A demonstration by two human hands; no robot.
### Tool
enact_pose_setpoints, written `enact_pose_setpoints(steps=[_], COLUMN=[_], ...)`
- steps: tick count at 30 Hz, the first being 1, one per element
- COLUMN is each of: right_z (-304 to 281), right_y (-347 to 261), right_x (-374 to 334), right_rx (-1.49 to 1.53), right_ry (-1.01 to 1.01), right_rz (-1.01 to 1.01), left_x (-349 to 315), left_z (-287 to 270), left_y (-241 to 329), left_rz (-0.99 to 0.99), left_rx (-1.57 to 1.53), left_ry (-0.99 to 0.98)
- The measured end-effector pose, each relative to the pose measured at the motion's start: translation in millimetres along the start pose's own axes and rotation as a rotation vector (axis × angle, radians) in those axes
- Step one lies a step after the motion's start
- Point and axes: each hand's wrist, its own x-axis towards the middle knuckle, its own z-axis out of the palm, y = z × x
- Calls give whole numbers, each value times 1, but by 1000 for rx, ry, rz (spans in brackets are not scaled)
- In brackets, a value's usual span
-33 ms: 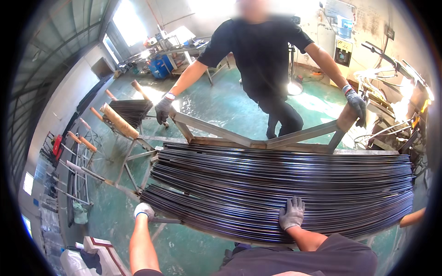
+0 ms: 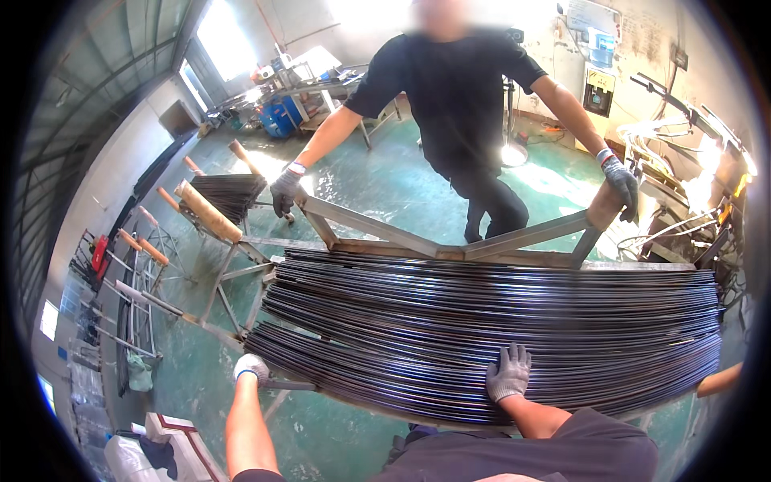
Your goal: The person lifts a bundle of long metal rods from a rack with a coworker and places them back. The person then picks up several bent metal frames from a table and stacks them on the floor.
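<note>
A wide layer of long, thin dark metal rods (image 2: 482, 321) lies side by side across a grey metal rack (image 2: 289, 386) in front of me. My right hand (image 2: 509, 373), in a grey knit glove, rests flat on the near rods with its fingers stretched out. At the near left corner, my left hand (image 2: 251, 369) in a pale glove is curled beside the rod ends. What it grips there is hidden under it.
Across the rack stands a co-worker (image 2: 450, 104) in dark clothes, gloved hands on the rack's raised ends. Further racks with padded posts (image 2: 207, 210) stand left, one bearing dark rods (image 2: 229, 193). A water dispenser (image 2: 598, 90) and coiled hoses (image 2: 654, 145) are back right.
</note>
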Motion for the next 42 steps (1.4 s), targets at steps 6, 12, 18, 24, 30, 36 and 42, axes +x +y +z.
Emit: enact_pose_setpoints(steps=[6, 12, 18, 24, 30, 36, 42], right_z=[-8, -9, -9, -8, -10, -9, -6], right_y=[-4, -2, -4, -5, -6, -3, -1], right_x=[2, 0, 1, 2, 3, 2, 1], right_rx=[-7, -9, -21, -19, -29, -19, -12], right_ry=[19, 39, 8, 8, -2, 6, 27], right_rz=[-17, -5, -7, -4, -5, -10, -20], left_x=[9, 18, 10, 11, 7, 0, 5], left_z=[13, 13, 14, 16, 15, 1, 5], left_y=[-3, -6, -7, -8, -6, -2, -3], left_rz=[50, 132, 154, 160, 153, 150, 145], left_rx=[101, 187, 214, 206, 205, 166, 182], left_ry=[-38, -16, -12, 12, 18, 40, 41])
